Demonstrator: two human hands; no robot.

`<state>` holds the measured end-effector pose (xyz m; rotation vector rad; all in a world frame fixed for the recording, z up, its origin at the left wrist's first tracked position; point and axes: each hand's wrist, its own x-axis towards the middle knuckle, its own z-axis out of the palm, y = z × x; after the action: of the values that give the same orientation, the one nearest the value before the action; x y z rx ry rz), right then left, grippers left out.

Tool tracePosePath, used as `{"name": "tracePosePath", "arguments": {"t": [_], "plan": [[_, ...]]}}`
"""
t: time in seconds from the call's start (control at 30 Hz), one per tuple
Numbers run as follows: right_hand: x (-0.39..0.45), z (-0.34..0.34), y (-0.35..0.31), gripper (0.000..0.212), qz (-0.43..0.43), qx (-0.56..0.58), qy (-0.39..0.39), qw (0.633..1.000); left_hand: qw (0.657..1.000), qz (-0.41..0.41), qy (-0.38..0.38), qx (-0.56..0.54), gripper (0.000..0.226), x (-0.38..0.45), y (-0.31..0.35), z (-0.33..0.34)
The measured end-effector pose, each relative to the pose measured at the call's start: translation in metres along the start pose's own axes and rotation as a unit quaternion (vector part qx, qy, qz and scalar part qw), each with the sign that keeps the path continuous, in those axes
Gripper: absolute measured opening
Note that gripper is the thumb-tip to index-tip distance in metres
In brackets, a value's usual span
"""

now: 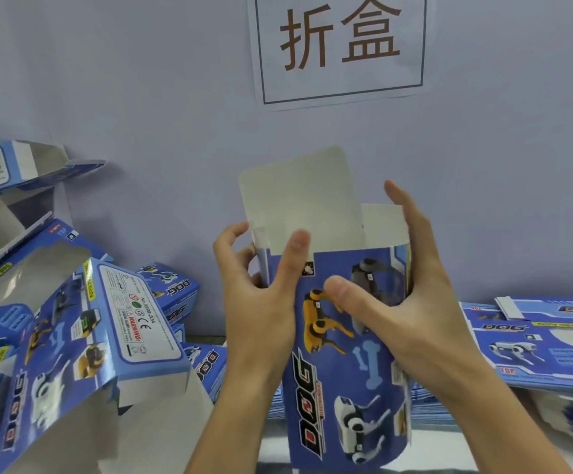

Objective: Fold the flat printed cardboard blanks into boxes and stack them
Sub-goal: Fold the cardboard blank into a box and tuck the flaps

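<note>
At centre the box [343,336] stands upright, its pale top flap [298,196] raised toward 12 o'clock. The left hand [257,302] curls its grip round the box's left edge, thumb on the printed face. The right hand [411,295] clasps the right edge, thumb pressed on the front. Folded boxes [83,330] crowd the worktop from 8 to 10 o'clock; flat blanks [534,347] are stacked at 3 o'clock. A wall sign [341,46] hangs at 12 o'clock.
</note>
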<state>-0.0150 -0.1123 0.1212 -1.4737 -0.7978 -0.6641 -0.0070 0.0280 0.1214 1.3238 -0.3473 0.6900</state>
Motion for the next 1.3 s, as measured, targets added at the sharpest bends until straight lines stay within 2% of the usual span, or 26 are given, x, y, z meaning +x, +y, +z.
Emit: {"name": "tracePosePath", "arguments": {"t": [0.07, 0.13, 0.2, 0.23, 0.37, 0.47, 0.57, 0.67, 0.8, 0.87, 0.93, 1.03, 1.1, 1.2, 1.3], "plan": [[0.001, -0.003, 0.001, 0.092, 0.014, 0.01, 0.057, 0.998, 0.997, -0.065, -0.029, -0.012, 0.085, 0.002, -0.002, -0.005], [0.003, -0.009, 0.005, 0.087, 0.016, -0.008, 0.142, 0.99, 0.979, -0.136, -0.152, 0.002, 0.088, 0.002, -0.006, -0.011], [0.004, -0.015, 0.01, 0.092, 0.024, -0.057, 0.193, 0.979, 0.954, -0.155, -0.255, 0.001, 0.078, -0.003, -0.009, -0.01], [0.006, -0.017, 0.011, 0.095, 0.033, -0.065, 0.2, 0.977, 0.955, -0.139, -0.262, -0.014, 0.071, -0.004, -0.011, -0.009], [0.006, -0.027, 0.017, 0.101, 0.069, 0.071, 0.116, 0.988, 0.986, -0.057, -0.151, -0.034, 0.052, 0.001, -0.014, -0.009], [0.002, -0.026, 0.018, 0.09, 0.107, 0.051, 0.029, 0.992, 0.985, -0.072, -0.135, -0.077, 0.048, 0.0, -0.014, -0.012], [0.001, -0.021, 0.024, 0.08, 0.114, 0.084, 0.034, 0.989, 0.993, -0.043, -0.103, -0.05, 0.055, 0.0, -0.016, -0.009], [0.002, -0.018, 0.025, 0.071, 0.097, 0.058, 0.046, 0.993, 0.994, -0.05, -0.084, -0.039, 0.055, 0.001, -0.017, -0.01], [-0.004, -0.021, 0.034, 0.063, 0.097, 0.014, 0.08, 0.992, 0.98, -0.095, -0.176, -0.014, 0.035, 0.007, -0.008, -0.019], [-0.007, -0.017, 0.039, 0.064, 0.098, 0.003, 0.075, 0.992, 0.969, -0.131, -0.204, -0.05, 0.047, 0.008, 0.004, -0.018], [-0.008, -0.01, 0.039, 0.061, 0.088, 0.009, 0.068, 0.994, 0.985, -0.086, -0.15, -0.021, 0.062, 0.008, 0.008, -0.011], [-0.008, -0.002, 0.032, 0.058, 0.082, 0.048, 0.01, 0.995, 1.0, 0.018, -0.012, 0.023, 0.065, 0.007, 0.006, -0.003], [-0.006, -0.002, 0.025, 0.059, 0.096, 0.071, -0.035, 0.992, 0.998, 0.027, 0.037, 0.037, 0.066, 0.008, 0.002, -0.007], [-0.003, -0.003, 0.021, 0.062, 0.09, 0.061, -0.002, 0.994, 0.999, 0.03, 0.019, 0.024, 0.059, 0.004, -0.002, -0.007], [-0.002, -0.005, 0.022, 0.053, 0.008, -0.023, 0.088, 0.996, 0.997, 0.063, -0.046, 0.002, 0.056, -0.006, -0.006, 0.006]]}}
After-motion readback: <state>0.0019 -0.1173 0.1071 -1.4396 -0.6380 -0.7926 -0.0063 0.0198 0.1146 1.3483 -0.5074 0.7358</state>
